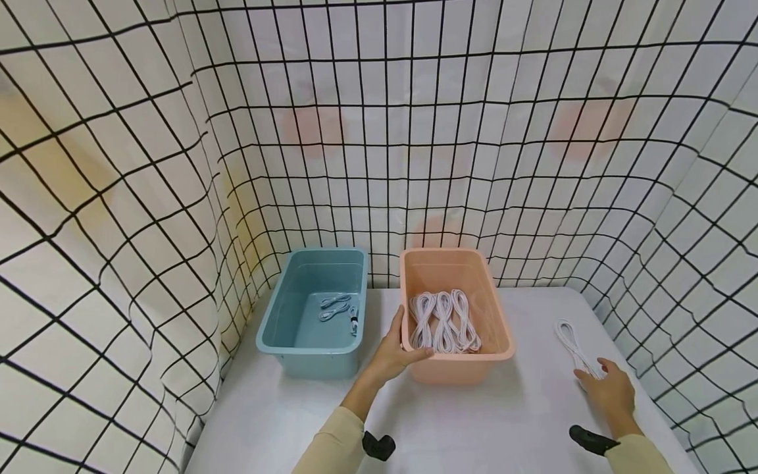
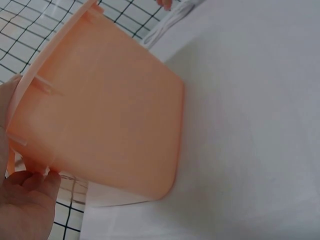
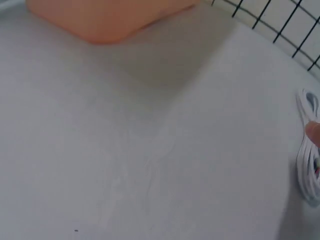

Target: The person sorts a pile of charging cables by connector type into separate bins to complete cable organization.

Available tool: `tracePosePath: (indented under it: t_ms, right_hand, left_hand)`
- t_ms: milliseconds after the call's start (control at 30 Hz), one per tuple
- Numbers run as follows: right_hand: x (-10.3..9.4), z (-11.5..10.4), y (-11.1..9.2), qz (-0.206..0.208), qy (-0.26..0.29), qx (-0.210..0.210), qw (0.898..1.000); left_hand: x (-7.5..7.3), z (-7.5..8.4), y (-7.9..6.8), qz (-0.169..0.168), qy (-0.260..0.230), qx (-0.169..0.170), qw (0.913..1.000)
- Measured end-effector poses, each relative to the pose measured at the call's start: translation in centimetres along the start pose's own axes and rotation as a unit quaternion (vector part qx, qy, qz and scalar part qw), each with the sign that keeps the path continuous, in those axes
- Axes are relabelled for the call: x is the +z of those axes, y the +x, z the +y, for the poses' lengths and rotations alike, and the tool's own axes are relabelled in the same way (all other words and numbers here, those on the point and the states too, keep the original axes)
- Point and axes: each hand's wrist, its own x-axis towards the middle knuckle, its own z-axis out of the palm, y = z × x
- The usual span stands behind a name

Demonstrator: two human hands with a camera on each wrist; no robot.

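My left hand (image 1: 392, 355) grips the near left corner of an orange plastic bin (image 1: 500, 329), thumb over the front rim and fingers along the left side. Inside that bin lie three white cable bundles (image 1: 444, 322), side by side. On the right of the table, my right hand (image 1: 612, 394) pinches the near end of another white cable bundle (image 1: 570, 339), its looped far end pointing away. The right wrist view catches only a thumb tip (image 3: 313, 132) against this coiled cable (image 3: 306, 165) at the frame's edge.
A blue bin (image 1: 308, 362) stands left of the orange one, holding several small grey cable bundles (image 1: 335, 311). Black netting (image 1: 385, 164) over white walls encloses the white table (image 1: 462, 428) at the back and both sides.
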Motion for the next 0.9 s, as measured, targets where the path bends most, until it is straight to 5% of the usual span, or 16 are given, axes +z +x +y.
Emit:
tracePosePath:
  t_ms: [267,500,900]
  right_hand:
    - [2.0,2.9,0.5,-0.057,-0.083,0.004,0.995]
    - [2.4,1.7,0.6,-0.049,-0.116,0.019,0.992]
    - [3.1,1.4,-0.5,0.011,-0.027,0.082,0.996]
  left_hand:
    - [0.0,0.0,0.1,0.0,-0.001,-0.003,1.0]
    - [0.0,0.0,0.2,0.004,-0.001,-0.006,1.0]
    - [0.1,-0.2,0.1,0.006,-0.009,-0.003,0.9999]
